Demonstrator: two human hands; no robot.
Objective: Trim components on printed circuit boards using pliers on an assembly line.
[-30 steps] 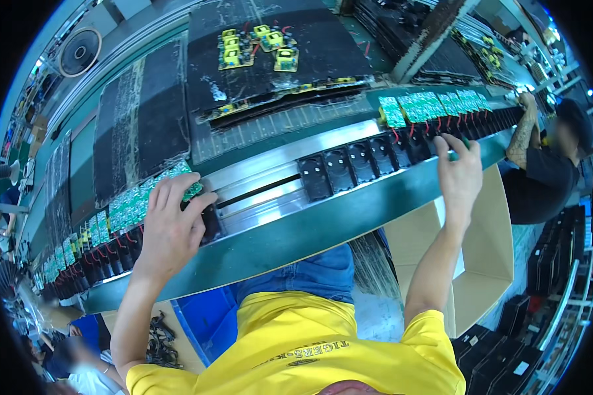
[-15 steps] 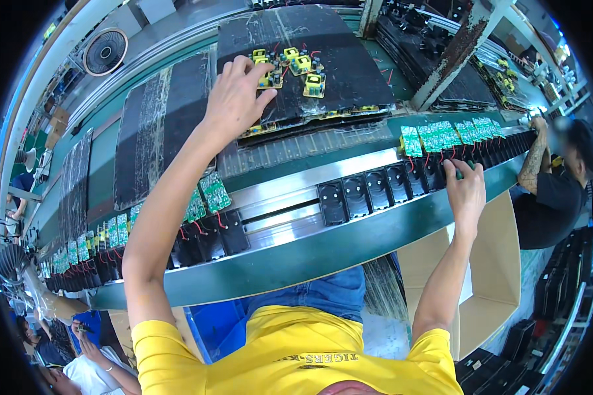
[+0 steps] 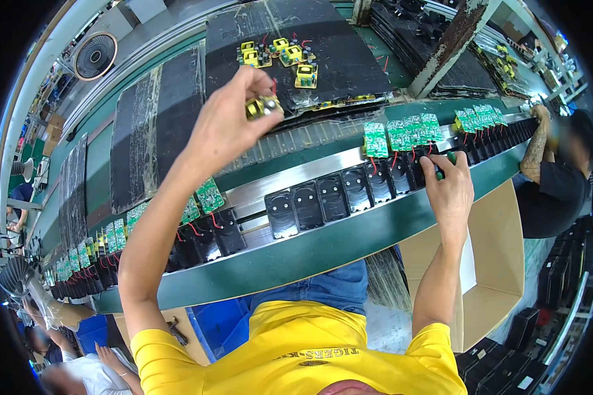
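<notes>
My left hand (image 3: 225,125) is closed on a small circuit board (image 3: 263,106) with a yellow transformer, raised at the near edge of a black sheet (image 3: 336,46). Several similar boards (image 3: 306,75) lie on that sheet. At the row of black plastic cases (image 3: 333,197), my right hand (image 3: 451,194) has its fingers curled round a small dark green item (image 3: 451,157), mostly hidden, possibly a tool handle. Just beyond these fingers, green circuit boards (image 3: 412,133) stand along the cases, joined to them by red wires.
The cases rest along a metal rail on a green bench (image 3: 323,240). More wired boards (image 3: 209,195) line the left end. At right, a co-worker's arm (image 3: 535,148) reaches to the row. An open cardboard box (image 3: 497,263) and a blue bin (image 3: 221,329) are below the bench edge.
My left hand has lifted a board off the black sheet and brought it nearer. The middle cases and their boards have slid left along the rail, with my right hand shifting slightly left.
</notes>
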